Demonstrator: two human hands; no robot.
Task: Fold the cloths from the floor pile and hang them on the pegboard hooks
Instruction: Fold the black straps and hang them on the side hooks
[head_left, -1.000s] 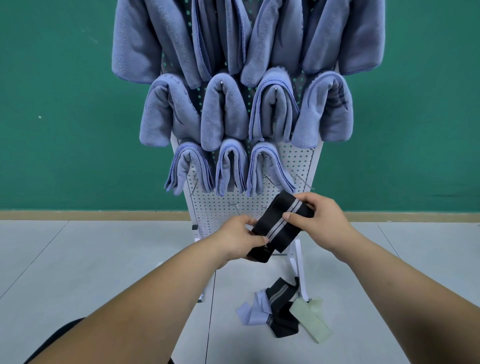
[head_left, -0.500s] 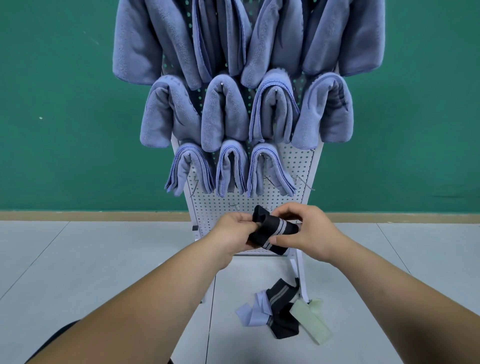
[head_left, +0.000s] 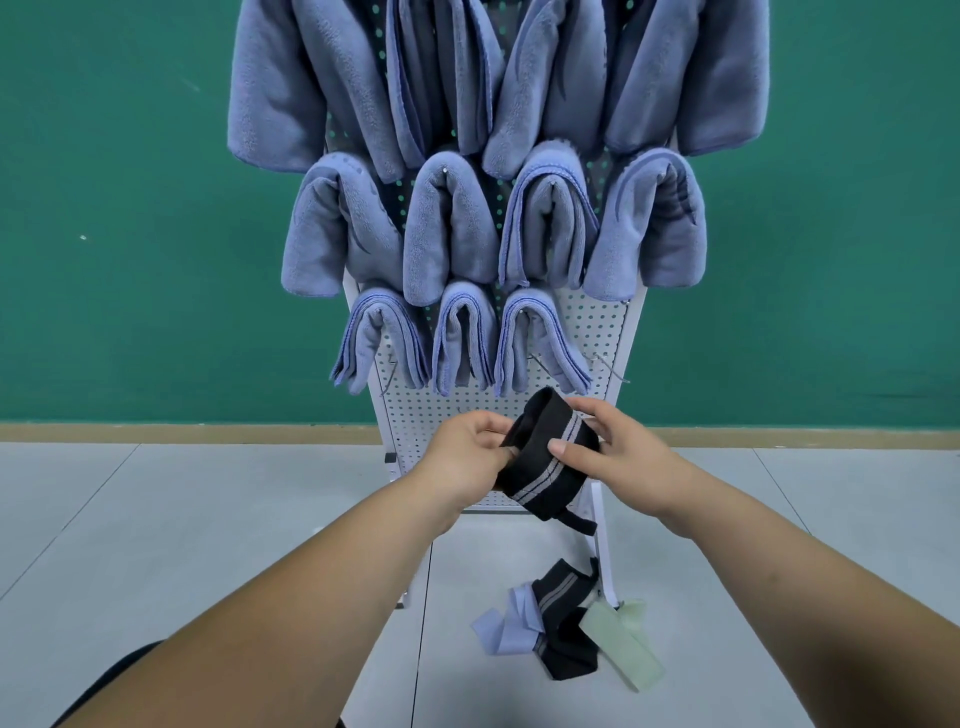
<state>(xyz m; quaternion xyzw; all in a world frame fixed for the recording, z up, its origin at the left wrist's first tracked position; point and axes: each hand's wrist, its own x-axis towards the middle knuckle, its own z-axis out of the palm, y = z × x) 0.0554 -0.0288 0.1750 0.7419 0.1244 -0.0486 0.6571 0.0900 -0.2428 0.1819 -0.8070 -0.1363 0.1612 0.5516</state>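
Note:
A black cloth with grey stripes (head_left: 545, 470) is folded over in front of the white pegboard (head_left: 592, 332). My left hand (head_left: 467, 457) pinches its left edge. My right hand (head_left: 618, 457) grips its right side, thumb on the front. A loose black end hangs below the fold. On the floor under my hands lies the pile (head_left: 566, 629): a black striped cloth, a lilac one and a pale green one. Bare wire hooks (head_left: 610, 366) stick out at the right of the lowest filled row.
Several folded blue-grey towels (head_left: 452, 228) hang in rows over the upper pegboard. The board stands on white legs (head_left: 605, 551) on a grey tiled floor, in front of a green wall with a tan baseboard.
The black cloth went from a stretched strip to a doubled-over fold between my hands. Both hands have stayed in front of the lower pegboard, and the fold has opened up a little again.

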